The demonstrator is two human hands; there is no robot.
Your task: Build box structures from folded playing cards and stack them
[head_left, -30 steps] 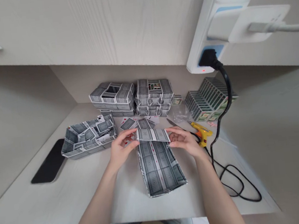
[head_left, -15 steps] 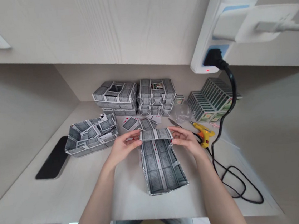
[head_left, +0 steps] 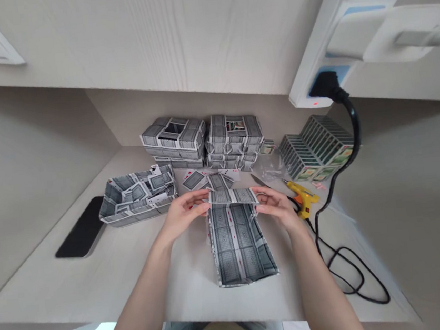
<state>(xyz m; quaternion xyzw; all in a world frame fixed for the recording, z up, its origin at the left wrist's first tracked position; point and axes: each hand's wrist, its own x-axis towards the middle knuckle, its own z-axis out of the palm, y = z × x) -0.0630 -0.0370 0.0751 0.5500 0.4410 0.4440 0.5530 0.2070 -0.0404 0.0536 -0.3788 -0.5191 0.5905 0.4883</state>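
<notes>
Item: a narrow card strip (head_left: 232,197), grey-backed, is held level above the desk, its ends pinched between the partly closed fingers of the left hand (head_left: 182,217) and the right hand (head_left: 276,209), with the end edges hidden by the fingertips. Directly below and touching it, a card panel (head_left: 239,247) of joined cards lies flat, its upper edge partly hidden by the strip. Beyond the hands, loose cards (head_left: 206,180) are spread beside a shallow card tray (head_left: 136,198). Two stacks of card boxes (head_left: 201,138) are placed behind, their lower layers partly hidden. To the right are a yellow glue gun (head_left: 302,198), its cable (head_left: 355,271) running off, and a stepped card model (head_left: 315,149). Card markings are too small to be read; no brand can be made out.
</notes>
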